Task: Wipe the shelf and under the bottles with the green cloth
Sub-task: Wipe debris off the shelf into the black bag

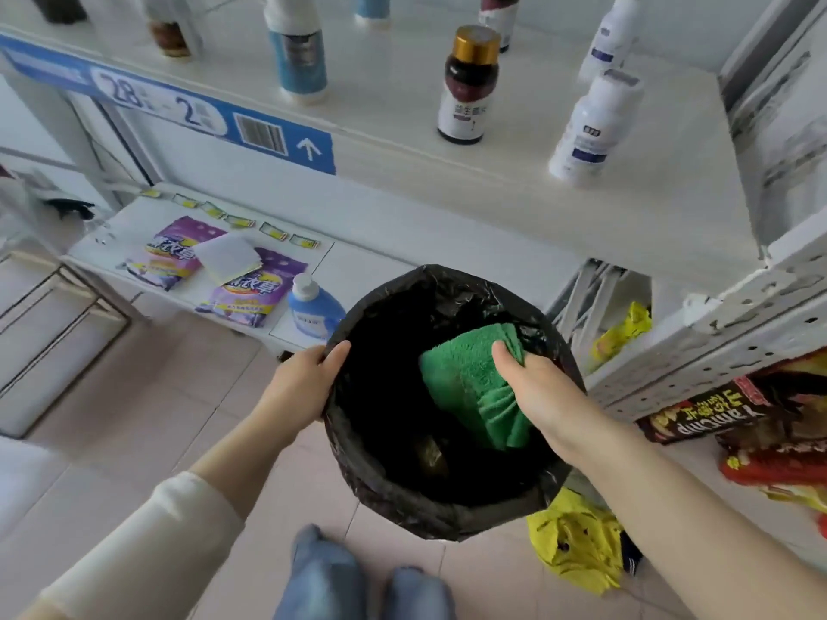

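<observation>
Nearest, the right hand (541, 391) pinches the green cloth (461, 373) by a bunched edge, thumb on top, over the black-lined bin (402, 498). Soft and light, the cloth should fold wherever it's gripped. At nine o'clock the left hand (304, 378) grips the rim. Farther off, at twelve, stands the shelf (537, 208) with its bottles (463, 96).

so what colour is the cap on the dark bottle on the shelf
The cap is gold, seen in the head view.
</observation>
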Tool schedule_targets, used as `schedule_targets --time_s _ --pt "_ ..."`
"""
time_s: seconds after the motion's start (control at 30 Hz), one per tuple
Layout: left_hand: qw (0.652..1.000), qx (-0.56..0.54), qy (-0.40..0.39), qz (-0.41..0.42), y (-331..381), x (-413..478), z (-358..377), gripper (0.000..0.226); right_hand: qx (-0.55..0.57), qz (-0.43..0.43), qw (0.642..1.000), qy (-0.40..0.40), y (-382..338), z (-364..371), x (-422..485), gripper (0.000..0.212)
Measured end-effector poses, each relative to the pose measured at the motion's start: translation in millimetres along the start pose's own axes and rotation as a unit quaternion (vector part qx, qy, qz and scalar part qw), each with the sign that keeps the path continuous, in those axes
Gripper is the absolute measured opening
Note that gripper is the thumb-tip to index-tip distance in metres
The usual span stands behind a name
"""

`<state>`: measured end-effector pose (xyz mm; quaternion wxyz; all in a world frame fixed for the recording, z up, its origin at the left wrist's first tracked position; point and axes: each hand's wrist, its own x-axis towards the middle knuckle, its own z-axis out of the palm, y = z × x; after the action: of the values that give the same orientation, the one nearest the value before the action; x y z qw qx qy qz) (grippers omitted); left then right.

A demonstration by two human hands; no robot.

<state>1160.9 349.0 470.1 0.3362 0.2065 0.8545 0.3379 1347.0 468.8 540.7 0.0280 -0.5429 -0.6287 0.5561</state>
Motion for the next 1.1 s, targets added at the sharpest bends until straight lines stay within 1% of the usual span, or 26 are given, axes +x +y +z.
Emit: schedule_targets --time_s 0.03,0.13,0.2,0.23,0.27,0.33,0.37,0.47,0.53,0.63,0.8,0.87,1.0,1.1 --pt "1.000 -0.006 0.009 -0.007 -13 -1 -12 0.046 -0.009 -0.004 1.000 -0.010 -6 16 0 0.061" --pt "0.998 -0.026 0.053 -0.019 -54 0 -53 0.053 0.008 -0.031 0.999 -0.016 -28 73 6 0.057" --pt "0.995 -0.038 0.085 -0.032 -84 1 -83 0.052 0.022 -0.024 0.997 -0.065 -41 118 10 0.063" --pt "0.993 -0.049 0.101 -0.039 -99 3 -100 0.050 0.041 -0.014 0.995 -0.091 -48 140 13 0.063" --pt "0.990 -0.061 0.116 -0.045 -114 5 -118 0.049 0.070 -0.006 0.992 -0.109 -55 163 17 0.058" --pt "0.985 -0.083 0.139 -0.056 -144 9 -156 0.045 0.160 0.004 0.975 -0.152 -68 208 22 0.044" --pt "0.983 -0.092 0.148 -0.057 -159 11 -174 0.044 0.182 0.015 0.966 -0.184 -76 232 23 0.041" --pt "0.974 -0.114 0.178 -0.077 -204 11 -227 0.043 0.223 0.057 0.938 -0.258 -96 302 23 0.037" --pt "0.966 -0.116 0.212 -0.094 -236 19 -262 0.043 0.237 0.075 0.928 -0.276 -115 352 26 0.036" --pt "0.958 -0.108 0.237 -0.119 -275 32 -299 0.042 0.247 0.095 0.914 -0.309 -137 409 31 0.036" --pt "0.940 -0.137 0.263 -0.166 -343 83 -356 0.039 0.220 0.108 0.919 -0.308 -172 508 70 0.036" --pt "0.934 -0.147 0.267 -0.183 -366 112 -376 0.042 0.216 0.114 0.920 -0.307 -183 546 92 0.034" --pt "0.920 -0.170 0.282 -0.211 -404 174 -410 0.033 0.204 0.118 0.935 -0.266 -208 623 146 0.036" --pt "0.908 -0.190 0.283 -0.244 -430 220 -435 0.035 0.180 0.148 0.929 -0.288 -234 671 180 0.039"
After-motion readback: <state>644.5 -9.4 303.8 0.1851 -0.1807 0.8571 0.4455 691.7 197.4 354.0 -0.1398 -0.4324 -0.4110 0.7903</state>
